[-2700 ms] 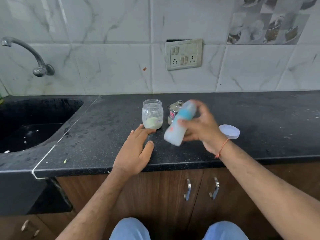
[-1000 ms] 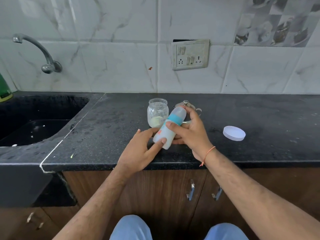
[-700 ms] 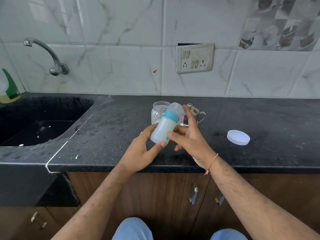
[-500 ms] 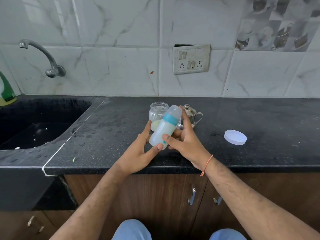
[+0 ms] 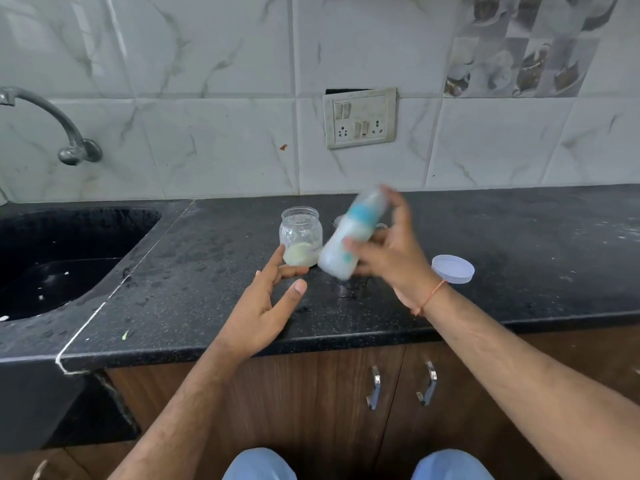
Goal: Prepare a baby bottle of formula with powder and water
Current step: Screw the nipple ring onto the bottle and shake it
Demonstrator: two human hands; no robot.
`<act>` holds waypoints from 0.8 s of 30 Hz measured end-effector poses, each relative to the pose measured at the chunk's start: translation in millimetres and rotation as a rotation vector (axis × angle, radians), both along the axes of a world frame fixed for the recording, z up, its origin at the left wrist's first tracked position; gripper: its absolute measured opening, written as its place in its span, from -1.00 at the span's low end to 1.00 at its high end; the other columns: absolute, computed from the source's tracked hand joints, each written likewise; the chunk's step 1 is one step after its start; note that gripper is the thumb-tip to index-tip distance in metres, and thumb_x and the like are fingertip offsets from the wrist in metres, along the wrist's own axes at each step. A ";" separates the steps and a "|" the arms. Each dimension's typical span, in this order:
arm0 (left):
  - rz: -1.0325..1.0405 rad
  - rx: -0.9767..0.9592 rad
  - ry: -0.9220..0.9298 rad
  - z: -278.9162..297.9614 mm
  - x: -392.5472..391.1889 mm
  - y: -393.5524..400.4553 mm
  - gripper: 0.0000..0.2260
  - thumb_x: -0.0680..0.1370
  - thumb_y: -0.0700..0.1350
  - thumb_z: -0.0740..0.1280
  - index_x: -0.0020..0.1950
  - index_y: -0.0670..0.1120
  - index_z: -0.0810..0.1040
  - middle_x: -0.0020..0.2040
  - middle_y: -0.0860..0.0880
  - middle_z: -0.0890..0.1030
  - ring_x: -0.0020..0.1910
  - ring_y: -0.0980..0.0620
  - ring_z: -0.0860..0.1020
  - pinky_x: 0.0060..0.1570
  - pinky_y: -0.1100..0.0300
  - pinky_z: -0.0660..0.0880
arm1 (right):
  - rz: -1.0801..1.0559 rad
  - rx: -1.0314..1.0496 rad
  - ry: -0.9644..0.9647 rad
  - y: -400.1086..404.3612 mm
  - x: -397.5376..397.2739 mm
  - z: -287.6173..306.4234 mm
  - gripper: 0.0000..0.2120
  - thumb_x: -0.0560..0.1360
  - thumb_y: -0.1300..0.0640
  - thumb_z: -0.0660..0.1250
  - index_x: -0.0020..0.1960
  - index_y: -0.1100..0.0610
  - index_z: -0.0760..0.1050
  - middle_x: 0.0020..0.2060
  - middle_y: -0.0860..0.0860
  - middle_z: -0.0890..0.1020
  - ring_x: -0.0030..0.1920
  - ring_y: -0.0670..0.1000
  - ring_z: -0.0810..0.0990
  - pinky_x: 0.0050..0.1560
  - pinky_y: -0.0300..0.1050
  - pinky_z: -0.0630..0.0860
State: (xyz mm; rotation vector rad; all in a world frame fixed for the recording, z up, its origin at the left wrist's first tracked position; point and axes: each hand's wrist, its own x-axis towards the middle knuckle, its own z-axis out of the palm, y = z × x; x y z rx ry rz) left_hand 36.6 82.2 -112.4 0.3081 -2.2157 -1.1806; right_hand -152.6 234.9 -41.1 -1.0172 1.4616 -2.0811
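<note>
My right hand [image 5: 391, 258] grips a capped baby bottle [image 5: 349, 237] with a teal collar and milky white liquid, held tilted above the black counter [image 5: 214, 271] and blurred by motion. My left hand [image 5: 263, 306] hovers open just left of the bottle, fingers spread, its fingertips near an open glass jar [image 5: 300, 237] that holds a little pale powder. The jar's white lid [image 5: 452, 269] lies flat on the counter to the right of my right wrist.
A steel lidded pot is mostly hidden behind the bottle. A black sink [image 5: 52, 265] with a wall tap [image 5: 69, 140] lies to the left. A switch-and-socket plate [image 5: 360, 118] sits on the tiled wall. Wooden cabinet doors with metal handles [image 5: 401, 386] are below.
My left hand has let go of the bottle's base and pulled back. My right hand now holds the bottle alone, raised and blurred with movement.
</note>
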 end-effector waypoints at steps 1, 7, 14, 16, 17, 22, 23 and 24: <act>0.006 -0.014 -0.001 0.5 0.5 -0.1 -0.20 0.62 0.35 0.22 0.77 -0.03 0.18 0.41 0.56 0.50 0.51 0.54 0.31 0.73 -0.24 0.09 | 0.036 0.057 0.063 0.8 0.2 -0.6 -0.15 0.49 0.36 0.55 0.52 -0.23 0.23 0.32 0.21 0.60 0.26 0.35 0.66 -0.06 0.43 0.69; 0.027 -0.067 -0.018 0.3 5.1 6.5 -0.18 0.57 0.28 0.37 0.75 0.19 0.09 0.42 0.37 0.59 0.52 0.33 0.44 0.72 -0.26 0.09 | 0.003 0.044 0.006 6.4 0.3 -3.5 -0.18 0.48 0.30 0.57 0.50 -0.21 0.22 0.31 0.16 0.60 0.21 0.28 0.70 -0.15 0.29 0.72; 0.023 -0.091 -0.022 0.6 6.5 7.7 -0.17 0.55 0.23 0.40 0.75 0.19 0.11 0.43 0.35 0.59 0.58 0.32 0.38 0.70 -0.32 0.08 | 0.009 0.075 0.071 5.1 3.5 -5.5 -0.18 0.46 0.28 0.59 0.48 -0.24 0.26 0.34 0.16 0.58 0.21 0.26 0.70 -0.11 0.36 0.72; 0.026 -0.095 -0.026 1.8 6.3 8.3 -0.18 0.55 0.22 0.41 0.75 0.20 0.11 0.43 0.36 0.58 0.58 0.19 0.43 0.67 -0.42 0.10 | -0.022 0.068 0.041 3.0 6.2 -7.7 -0.21 0.46 0.28 0.60 0.45 -0.25 0.29 0.33 0.17 0.58 0.21 0.26 0.70 -0.12 0.34 0.72; 0.032 -0.096 -0.031 2.5 5.1 8.9 -0.18 0.55 0.21 0.41 0.75 0.18 0.12 0.43 0.36 0.58 0.59 0.12 0.44 0.65 -0.45 0.11 | -0.081 -0.001 -0.046 2.6 3.5 -8.2 -0.25 0.49 0.29 0.57 0.44 -0.23 0.27 0.31 0.19 0.60 0.20 0.25 0.71 -0.12 0.31 0.73; 0.025 -0.111 -0.051 2.7 7.4 11.2 -0.17 0.56 0.24 0.42 0.75 0.25 0.10 0.43 0.37 0.57 0.36 0.21 0.56 0.61 -0.25 0.32 | -0.003 0.104 0.055 1.6 5.0 -14.3 -0.21 0.45 0.27 0.60 0.43 -0.27 0.29 0.30 0.18 0.62 0.14 0.18 0.74 -0.05 0.29 0.73; 0.035 -0.117 -0.056 2.7 5.9 10.6 -0.18 0.56 0.21 0.44 0.75 0.26 0.11 0.42 0.39 0.57 0.12 0.21 0.61 0.43 -0.21 0.48 | -0.086 0.049 0.001 2.0 3.9 -15.8 -0.24 0.48 0.29 0.58 0.44 -0.24 0.28 0.26 0.16 0.64 0.14 0.17 0.75 -0.07 0.28 0.73; 0.057 -0.118 -0.051 1.5 5.7 11.5 -0.19 0.57 0.20 0.45 0.73 0.28 0.12 0.40 0.40 0.57 -0.05 0.24 0.58 0.23 -0.13 0.54 | -0.123 -0.007 -0.064 3.5 -1.1 -17.9 -0.27 0.52 0.30 0.54 0.45 -0.21 0.26 0.22 0.13 0.66 0.15 0.17 0.75 -0.09 0.26 0.73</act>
